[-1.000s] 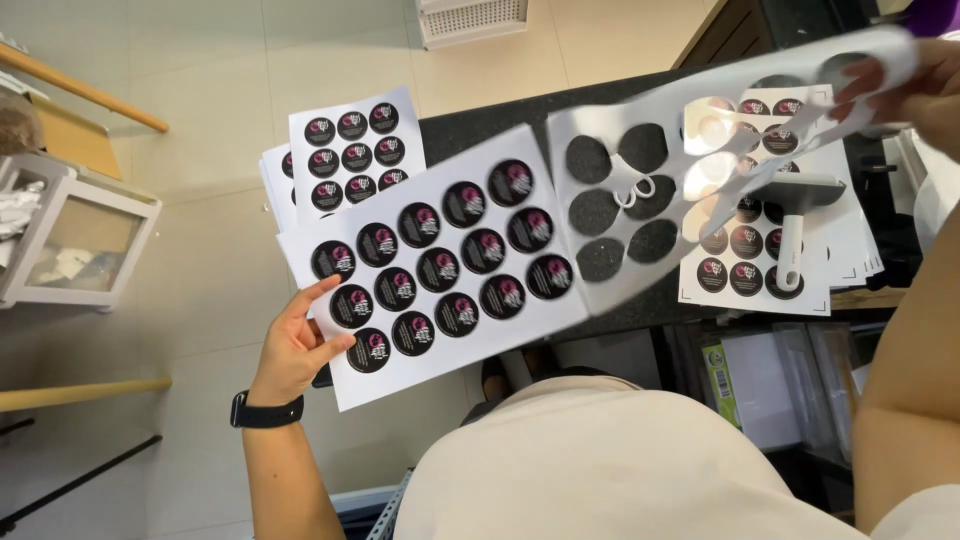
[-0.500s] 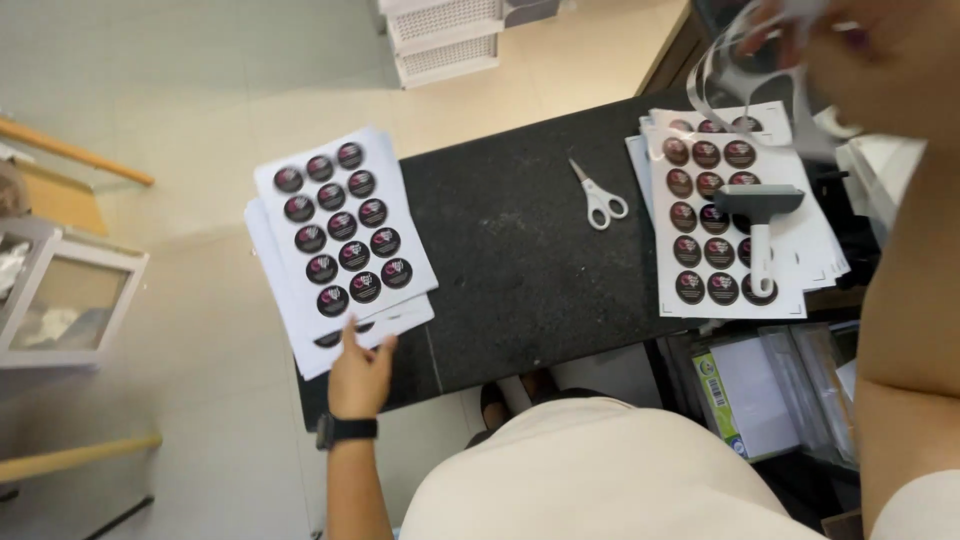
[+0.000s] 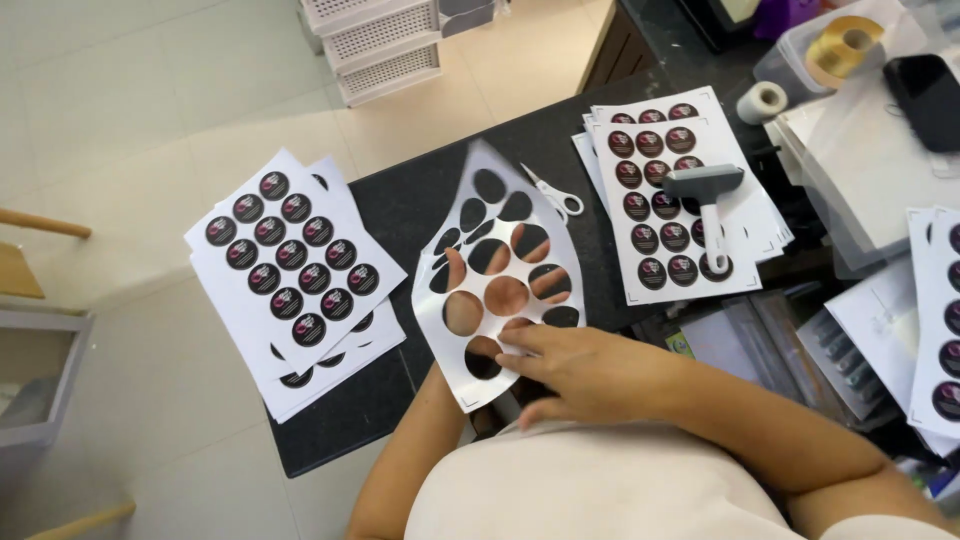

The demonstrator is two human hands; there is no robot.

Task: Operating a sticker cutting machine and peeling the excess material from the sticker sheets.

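Sticker sheets (image 3: 290, 265) with dark round labels lay in a stack at the left edge of the black table (image 3: 400, 205), and the stack hung partly over that edge. Just right of them, near the front edge, I held a white backing sheet (image 3: 500, 285) with round holes in it. My left hand (image 3: 495, 295) was under this sheet, and its fingers (image 3: 545, 282) showed through the holes, so I could not tell how it gripped. My right hand (image 3: 590, 375) pinched the lower part of the same sheet from above. Behind the sheet, small scissors (image 3: 555, 195) lay flat on the table. Further right, a second stack of label sheets (image 3: 665, 200) rested at the right edge, and a grey roller (image 3: 708, 200) lay on top of it.
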